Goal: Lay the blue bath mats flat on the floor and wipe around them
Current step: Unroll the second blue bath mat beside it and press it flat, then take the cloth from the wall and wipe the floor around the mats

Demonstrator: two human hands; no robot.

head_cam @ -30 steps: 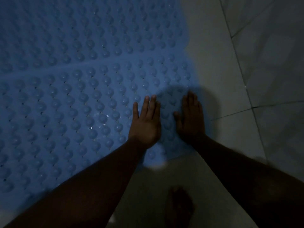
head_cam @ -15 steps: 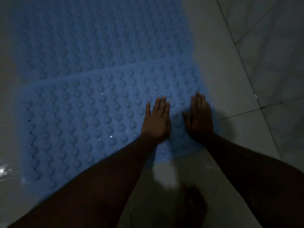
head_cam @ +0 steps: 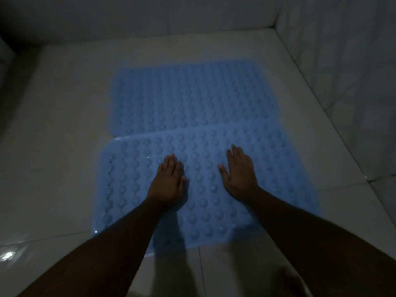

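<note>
1. Head view is showing two blue bath mats lying on a pale tiled floor [head_cam: 53, 146], lighting is dim.
2. Near mat [head_cam: 278, 179] is lying flat just in front of the person, covered in rows of round raised bumps, and small holes are showing along its left side.
3. Far mat [head_cam: 188, 95] is lying flat beyond it, same blue, same bump pattern, blurrier.
4. Near mat's far edge is lapping slightly over the far mat's near edge; the seam is running left to right across the middle.
5. Near mat is sitting a bit further left than the far mat, so the left edges are not lining up.
6. Left hand [head_cam: 168, 183] is resting palm down on the near mat, fingers straight and together, gripping nothing.
7. Right hand [head_cam: 241, 172] is lying palm down on the same mat, fingers extended, thumb sticking out to the left, gripping nothing.
8. Hands are sitting apart with a strip of bumps between them; both bare forearms are reaching in from the bottom of the frame.
9. Wall [head_cam: 342, 71] of pale tiles is running along the right, and another is crossing the back behind the far mat.
10. Bright glare spot is showing on the floor at lower left.
11. Grout lines are crossing the floor near the mat's near edge and to the right.
</note>
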